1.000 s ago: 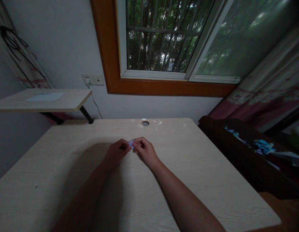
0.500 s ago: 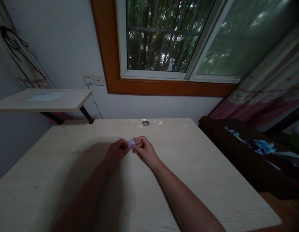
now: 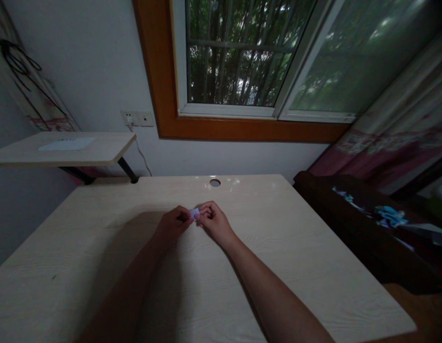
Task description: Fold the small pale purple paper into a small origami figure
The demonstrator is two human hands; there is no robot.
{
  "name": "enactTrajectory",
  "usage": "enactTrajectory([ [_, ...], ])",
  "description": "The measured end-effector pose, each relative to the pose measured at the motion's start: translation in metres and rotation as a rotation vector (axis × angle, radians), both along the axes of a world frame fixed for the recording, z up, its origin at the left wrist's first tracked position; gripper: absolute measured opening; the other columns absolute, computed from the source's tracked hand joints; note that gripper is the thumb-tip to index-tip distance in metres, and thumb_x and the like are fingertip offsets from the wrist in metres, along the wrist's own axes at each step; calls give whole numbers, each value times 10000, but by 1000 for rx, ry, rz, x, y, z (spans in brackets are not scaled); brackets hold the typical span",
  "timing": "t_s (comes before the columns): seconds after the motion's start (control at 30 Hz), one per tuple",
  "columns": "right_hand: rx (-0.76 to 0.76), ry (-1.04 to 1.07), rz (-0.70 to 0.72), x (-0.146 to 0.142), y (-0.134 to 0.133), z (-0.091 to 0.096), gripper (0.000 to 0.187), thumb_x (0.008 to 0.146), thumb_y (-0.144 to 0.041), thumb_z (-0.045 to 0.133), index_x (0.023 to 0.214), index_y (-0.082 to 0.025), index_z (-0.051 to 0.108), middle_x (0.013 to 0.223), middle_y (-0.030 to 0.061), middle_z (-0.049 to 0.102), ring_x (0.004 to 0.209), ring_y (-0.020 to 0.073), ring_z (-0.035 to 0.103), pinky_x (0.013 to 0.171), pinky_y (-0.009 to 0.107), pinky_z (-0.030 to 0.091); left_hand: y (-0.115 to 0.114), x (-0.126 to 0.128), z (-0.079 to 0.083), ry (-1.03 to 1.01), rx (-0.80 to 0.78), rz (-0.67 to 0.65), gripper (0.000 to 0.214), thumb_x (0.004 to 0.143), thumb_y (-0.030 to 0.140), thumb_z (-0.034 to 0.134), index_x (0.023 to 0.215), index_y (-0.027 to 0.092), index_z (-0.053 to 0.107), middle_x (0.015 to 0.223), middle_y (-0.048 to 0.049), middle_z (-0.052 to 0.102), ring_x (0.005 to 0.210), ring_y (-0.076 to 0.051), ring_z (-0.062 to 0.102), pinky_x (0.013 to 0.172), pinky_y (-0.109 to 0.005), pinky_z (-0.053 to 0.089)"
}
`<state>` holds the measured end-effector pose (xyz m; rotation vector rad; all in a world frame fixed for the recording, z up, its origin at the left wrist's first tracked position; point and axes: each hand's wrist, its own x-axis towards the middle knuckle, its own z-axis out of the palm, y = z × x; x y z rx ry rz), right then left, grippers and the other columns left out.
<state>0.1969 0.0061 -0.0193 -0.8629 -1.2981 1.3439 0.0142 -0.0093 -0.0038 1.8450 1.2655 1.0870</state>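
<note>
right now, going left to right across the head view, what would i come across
Pale sheet on the raised shelf, wall sockets, left hand, small pale purple piece, right hand, crumpled blue item.

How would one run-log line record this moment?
left hand: pinching small lilac piece | right hand: touching its other side | desk: beneath both | round hole: beyond them

No text could be read. Faint marks point(image 3: 68, 139) were seen along the far side of the sheet point(image 3: 64, 145), near the shelf's point(image 3: 112, 146) far edge, but could not be deciphered.
</note>
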Motion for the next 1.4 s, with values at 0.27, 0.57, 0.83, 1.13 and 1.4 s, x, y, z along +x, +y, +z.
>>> enactTrajectory([
  [0.27, 10, 7, -6, 0, 1, -2, 300, 742, -316, 761, 917, -203, 544, 741, -35, 618, 550, 90, 560, 532, 225, 443, 0, 0, 0, 16, 27, -9, 109, 817, 273, 637, 847, 182, 582, 765, 0, 657, 696, -133, 619, 686, -252, 487],
  [0.57, -1, -10, -5, 0, 0, 0, 305, 731, -323, 761, 915, -209, 546, 743, -25, 640, 552, 102, 564, 525, 229, 444, 1, 1, -4, -105, 8, -10, 232, 797, 270, 666, 963, 199, 520, 767, 19, 611, 701, -131, 623, 671, -251, 492],
  [0.83, -1, -7, 14, 0, -2, 3, 303, 730, -323, 757, 909, -213, 538, 757, -20, 649, 546, 102, 569, 525, 233, 447, 3, 3, -5, -131, -32, -1, 282, 768, 265, 691, 970, 203, 505, 682, 54, 566, 626, -110, 573, 609, -227, 452],
  [1.13, 17, -13, 28, 1, -1, -3, 270, 760, -305, 729, 933, -217, 542, 775, -17, 655, 557, 101, 575, 537, 230, 456, 4, 3, -6, -157, -46, -19, 300, 760, 235, 694, 988, 200, 502, 683, 59, 550, 629, -111, 564, 625, -239, 444],
  [1.4, 1, -23, 7, 0, -3, 4, 272, 745, -314, 738, 906, -214, 544, 739, -27, 639, 529, 98, 566, 519, 228, 445, 6, 0, -11, -181, -51, -47, 332, 758, 249, 710, 1011, 204, 501, 694, 60, 548, 636, -113, 563, 629, -238, 449],
])
